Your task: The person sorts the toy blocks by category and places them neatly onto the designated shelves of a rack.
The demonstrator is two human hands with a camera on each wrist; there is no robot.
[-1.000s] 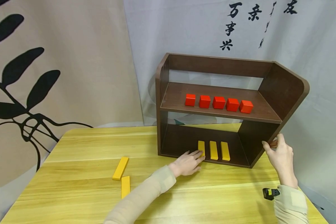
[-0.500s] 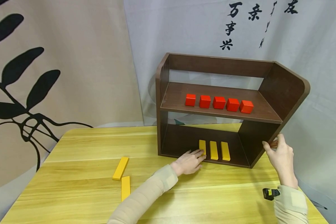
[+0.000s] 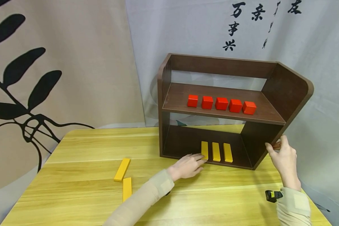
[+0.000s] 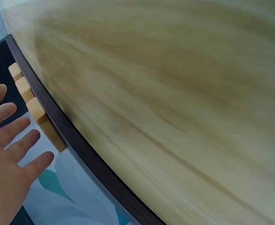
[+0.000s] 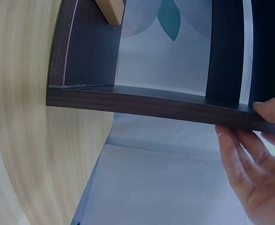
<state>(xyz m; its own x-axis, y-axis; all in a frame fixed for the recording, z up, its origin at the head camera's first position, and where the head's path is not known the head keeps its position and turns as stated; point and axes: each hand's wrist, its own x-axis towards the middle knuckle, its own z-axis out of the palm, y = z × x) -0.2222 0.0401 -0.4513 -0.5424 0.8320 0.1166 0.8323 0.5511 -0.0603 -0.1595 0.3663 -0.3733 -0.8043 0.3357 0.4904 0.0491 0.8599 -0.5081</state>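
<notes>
Left hand (image 3: 188, 165) lies flat, fingers straight and apart, tips touching the near end of the leftmost yellow bar (image 3: 204, 149), lining it up beside 2 more bars (image 3: 221, 152) on the shelf unit's (image 3: 288, 91) bottom board. Right hand (image 3: 283, 157) grips the unit's right side panel, thumb and fingers clamped on its edge, likely steadying it. 5 red cubes (image 3: 221, 103) sit in a row above. 2 spare yellow bars (image 3: 124, 177) lie well apart on the surface (image 3: 82, 150).

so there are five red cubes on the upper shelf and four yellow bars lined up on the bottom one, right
Not quite. The head view shows three yellow bars on the bottom shelf, not four; two more lie out on the table. The five red cubes on the upper shelf are right.
</notes>
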